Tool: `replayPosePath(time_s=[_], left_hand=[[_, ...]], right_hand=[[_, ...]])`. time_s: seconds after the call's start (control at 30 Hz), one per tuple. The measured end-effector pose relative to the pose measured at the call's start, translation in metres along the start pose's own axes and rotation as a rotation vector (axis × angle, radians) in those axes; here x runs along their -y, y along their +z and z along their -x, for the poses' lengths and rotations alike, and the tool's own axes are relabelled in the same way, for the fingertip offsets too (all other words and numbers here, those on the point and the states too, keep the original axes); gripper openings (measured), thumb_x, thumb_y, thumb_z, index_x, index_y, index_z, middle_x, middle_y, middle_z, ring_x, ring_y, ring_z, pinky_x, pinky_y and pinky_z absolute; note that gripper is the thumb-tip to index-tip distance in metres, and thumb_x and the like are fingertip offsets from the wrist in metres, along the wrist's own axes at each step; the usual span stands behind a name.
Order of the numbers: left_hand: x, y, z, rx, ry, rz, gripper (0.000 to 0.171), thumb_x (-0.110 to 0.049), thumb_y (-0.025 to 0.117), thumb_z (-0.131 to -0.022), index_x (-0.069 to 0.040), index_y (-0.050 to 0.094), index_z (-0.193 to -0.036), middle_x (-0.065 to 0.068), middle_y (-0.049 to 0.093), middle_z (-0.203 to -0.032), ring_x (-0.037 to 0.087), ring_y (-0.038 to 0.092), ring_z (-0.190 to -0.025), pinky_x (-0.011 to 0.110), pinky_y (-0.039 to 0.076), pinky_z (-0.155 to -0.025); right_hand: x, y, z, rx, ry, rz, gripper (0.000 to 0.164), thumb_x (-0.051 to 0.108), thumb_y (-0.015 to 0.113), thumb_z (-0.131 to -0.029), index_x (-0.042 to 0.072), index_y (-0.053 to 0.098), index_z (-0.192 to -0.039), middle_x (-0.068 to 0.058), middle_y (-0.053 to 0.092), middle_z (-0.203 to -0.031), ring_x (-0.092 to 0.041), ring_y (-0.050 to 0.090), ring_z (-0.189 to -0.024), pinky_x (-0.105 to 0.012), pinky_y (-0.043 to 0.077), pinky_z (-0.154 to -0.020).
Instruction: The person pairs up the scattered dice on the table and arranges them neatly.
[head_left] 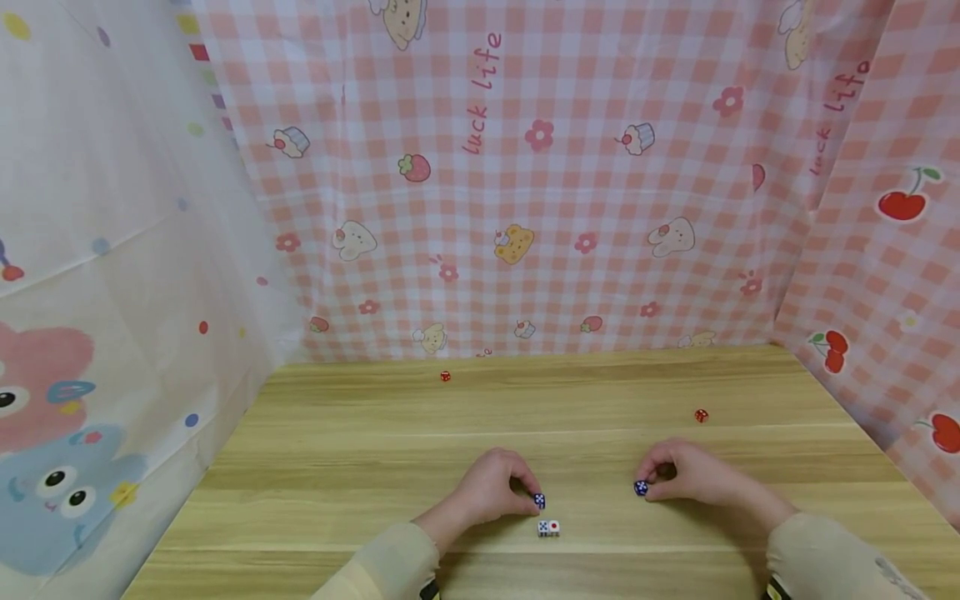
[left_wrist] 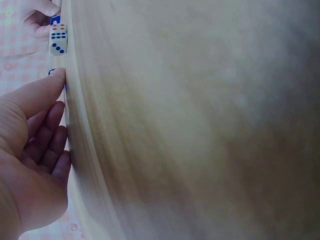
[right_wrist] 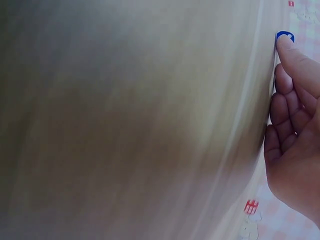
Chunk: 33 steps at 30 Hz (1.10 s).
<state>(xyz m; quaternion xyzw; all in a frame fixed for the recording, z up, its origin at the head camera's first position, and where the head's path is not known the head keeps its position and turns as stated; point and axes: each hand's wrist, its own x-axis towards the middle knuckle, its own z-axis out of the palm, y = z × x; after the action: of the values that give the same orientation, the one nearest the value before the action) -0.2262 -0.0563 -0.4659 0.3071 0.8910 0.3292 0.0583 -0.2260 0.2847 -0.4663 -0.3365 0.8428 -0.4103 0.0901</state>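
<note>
My left hand (head_left: 498, 485) pinches a dark blue die (head_left: 540, 501) with white pips between thumb and fingertips, low over the table. Just in front of that die, on the near side, two white dice (head_left: 549, 528) sit side by side, one showing a single red pip on top. Farther right, a second blue die (head_left: 641, 488) is pinched by my right hand (head_left: 690, 477). In the left wrist view, the thumb mostly hides its blue die (left_wrist: 51, 72), and the white dice (left_wrist: 58, 41) stand beyond. The right wrist view has the blue die (right_wrist: 285, 35) at the thumb tip.
One red die (head_left: 446, 377) lies near the back edge of the wooden table (head_left: 345, 467). Another red die (head_left: 701, 415) is beyond my right hand. Checked cloth (head_left: 525, 192) hangs behind and to the right, with a white printed cloth (head_left: 150, 275) on the left.
</note>
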Motion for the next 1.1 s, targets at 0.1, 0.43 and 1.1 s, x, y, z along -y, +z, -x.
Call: replayPosePath(time_s=[0.1,0.43,1.1], left_hand=[[0.000,0.000,0.000,-0.004,0.011,-0.001,0.014,-0.017,0.090,-0.071,-0.019,0.078,-0.078,-0.019,0.063,-0.077,-0.001,0.053,-0.080,0.025,0.042,-0.088],[0.002,0.001,0.000,-0.010,0.027,-0.024,0.015,-0.018,0.090,-0.070,-0.020,0.078,-0.078,-0.019,0.063,-0.077,-0.001,0.053,-0.080,0.025,0.042,-0.089],[0.003,0.001,-0.001,-0.006,0.010,-0.006,0.015,-0.018,0.090,-0.071,-0.020,0.078,-0.079,-0.020,0.062,-0.076,-0.002,0.053,-0.080,0.024,0.042,-0.088]], right_hand=[[0.003,0.004,-0.006,0.001,0.023,0.002,0.013,0.014,0.081,-0.082,0.010,0.073,-0.091,0.007,0.065,-0.086,-0.009,0.057,-0.081,-0.025,0.048,-0.072],[0.012,0.018,-0.023,0.020,0.007,0.008,0.013,0.015,0.082,-0.081,0.011,0.072,-0.089,0.008,0.065,-0.084,-0.008,0.057,-0.080,-0.026,0.048,-0.073],[0.033,0.045,-0.054,0.036,-0.022,0.101,0.016,0.019,0.084,-0.077,0.015,0.072,-0.088,0.012,0.063,-0.084,-0.006,0.056,-0.081,-0.028,0.044,-0.077]])
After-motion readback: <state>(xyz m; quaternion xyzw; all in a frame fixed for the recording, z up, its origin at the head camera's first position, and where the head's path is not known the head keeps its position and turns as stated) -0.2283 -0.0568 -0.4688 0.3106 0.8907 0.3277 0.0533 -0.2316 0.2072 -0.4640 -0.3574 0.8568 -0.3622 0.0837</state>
